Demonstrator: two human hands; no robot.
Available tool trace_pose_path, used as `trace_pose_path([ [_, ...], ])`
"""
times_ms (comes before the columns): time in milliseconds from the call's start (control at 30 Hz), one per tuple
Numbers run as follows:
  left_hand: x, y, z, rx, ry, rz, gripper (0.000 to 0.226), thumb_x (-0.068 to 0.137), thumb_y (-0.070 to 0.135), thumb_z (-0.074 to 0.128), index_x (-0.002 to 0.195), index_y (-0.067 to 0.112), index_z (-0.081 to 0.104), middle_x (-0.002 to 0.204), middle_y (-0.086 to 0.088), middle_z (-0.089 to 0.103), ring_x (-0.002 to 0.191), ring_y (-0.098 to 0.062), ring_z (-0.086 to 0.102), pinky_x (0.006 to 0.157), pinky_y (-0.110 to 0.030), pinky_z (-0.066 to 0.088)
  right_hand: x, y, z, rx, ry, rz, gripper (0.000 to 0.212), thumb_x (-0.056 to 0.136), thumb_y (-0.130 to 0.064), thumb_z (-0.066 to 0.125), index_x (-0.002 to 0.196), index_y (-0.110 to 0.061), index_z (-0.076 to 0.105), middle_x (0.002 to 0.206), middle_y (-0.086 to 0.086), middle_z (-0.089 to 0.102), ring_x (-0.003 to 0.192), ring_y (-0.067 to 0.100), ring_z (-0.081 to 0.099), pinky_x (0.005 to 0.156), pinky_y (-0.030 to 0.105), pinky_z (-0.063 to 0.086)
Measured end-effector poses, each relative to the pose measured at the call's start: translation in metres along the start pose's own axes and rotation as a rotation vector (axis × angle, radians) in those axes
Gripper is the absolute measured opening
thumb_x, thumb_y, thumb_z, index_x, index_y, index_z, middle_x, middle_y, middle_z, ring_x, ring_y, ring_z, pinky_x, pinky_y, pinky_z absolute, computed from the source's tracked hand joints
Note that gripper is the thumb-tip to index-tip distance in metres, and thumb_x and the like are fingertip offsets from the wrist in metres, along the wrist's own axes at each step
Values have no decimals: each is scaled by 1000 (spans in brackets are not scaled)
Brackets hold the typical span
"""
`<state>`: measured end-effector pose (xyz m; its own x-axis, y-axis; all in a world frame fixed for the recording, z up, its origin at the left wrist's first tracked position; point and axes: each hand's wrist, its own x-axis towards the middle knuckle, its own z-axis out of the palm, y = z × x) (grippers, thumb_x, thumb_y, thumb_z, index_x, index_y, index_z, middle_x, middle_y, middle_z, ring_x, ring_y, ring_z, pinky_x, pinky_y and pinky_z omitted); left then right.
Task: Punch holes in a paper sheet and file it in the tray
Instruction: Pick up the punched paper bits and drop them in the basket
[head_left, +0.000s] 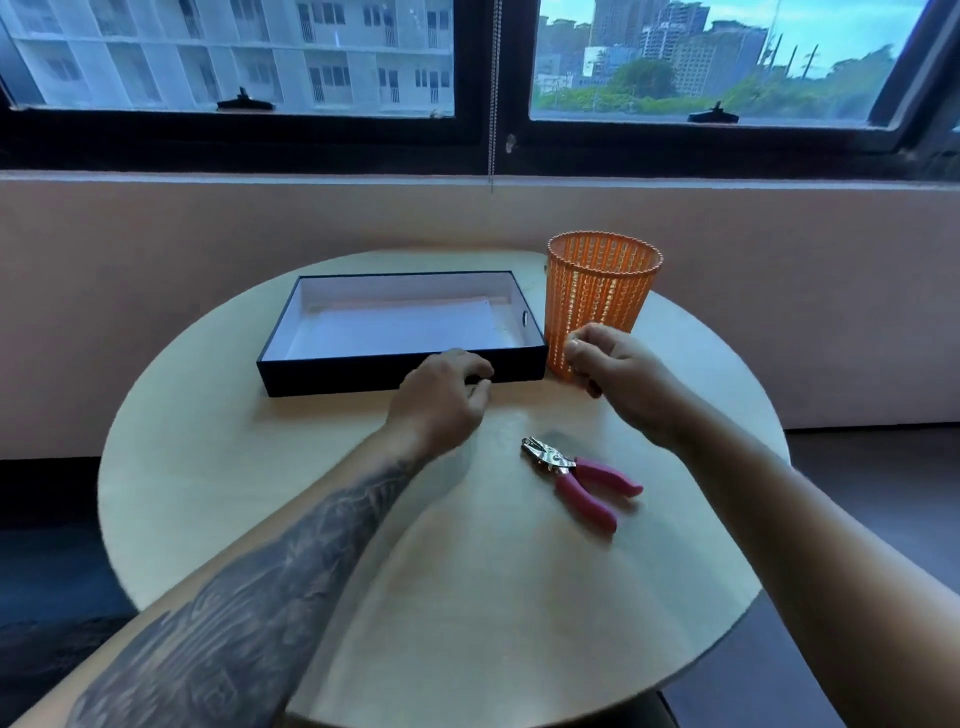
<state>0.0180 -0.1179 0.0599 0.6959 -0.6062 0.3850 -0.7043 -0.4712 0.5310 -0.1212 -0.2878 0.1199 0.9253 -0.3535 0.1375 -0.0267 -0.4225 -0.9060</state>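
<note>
A black tray (363, 371) with a white inside stands at the back of the round table. A white paper sheet (410, 330) lies flat in it. My left hand (447, 400) hovers at the tray's front wall near its right end, fingers curled in, nothing visible in them. My right hand (618, 376) is raised in front of the orange basket (602, 291), fingertips pinched together; I cannot tell whether anything small is between them. A hole punch (576, 480) with pink handles and metal jaws lies on the table, below and between both hands.
The round pale wooden table (234, 493) stands against a beige wall under a dark-framed window. The orange mesh basket stands upright just right of the tray, touching or nearly touching its corner. Dark floor surrounds the table.
</note>
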Motion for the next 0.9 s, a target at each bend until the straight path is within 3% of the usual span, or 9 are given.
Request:
trace_pose_path([
  [133,53,33,-16,-3,62,101,25,91,28,59,114,22,68,124,5,64,108,-20,63,89,-37,51,42,-22,-38,-220,145,-71,17,103,-24,49,95,-15,60,77,3,52,69,18,46,64,38,40],
  [333,120,74,-20,31,51,259,37,90,28,61,127,23,60,135,9,53,94,-18,64,82,-35,53,98,-34,-84,-353,231,-60,19,103,-29,50,106,-15,62,90,3,62,76,15,56,64,30,46],
  [433,140,84,-11,94,0,280,42,92,29,59,133,26,58,144,11,50,101,-18,64,85,-35,53,116,-28,-94,-368,208,16,18,104,-28,50,108,-15,62,91,5,63,76,15,59,59,24,45],
  [633,146,84,7,168,-27,329,22,94,31,57,108,24,73,110,2,70,99,-21,64,82,-37,53,134,-16,-105,-339,125,81,20,104,-29,50,110,-14,62,93,5,65,82,18,64,66,26,49],
  [733,142,79,13,116,34,372,21,93,32,59,107,25,74,105,4,70,98,-20,61,79,-33,49,136,-16,-115,-218,54,96,21,104,-27,53,108,-12,66,88,4,67,78,15,65,69,25,50],
  [900,137,75,20,56,71,380,25,95,32,59,112,23,74,105,6,70,101,-17,58,84,-36,49,140,-18,-122,-247,-37,124,23,102,-30,55,109,-12,68,95,6,70,86,15,69,75,25,52],
])
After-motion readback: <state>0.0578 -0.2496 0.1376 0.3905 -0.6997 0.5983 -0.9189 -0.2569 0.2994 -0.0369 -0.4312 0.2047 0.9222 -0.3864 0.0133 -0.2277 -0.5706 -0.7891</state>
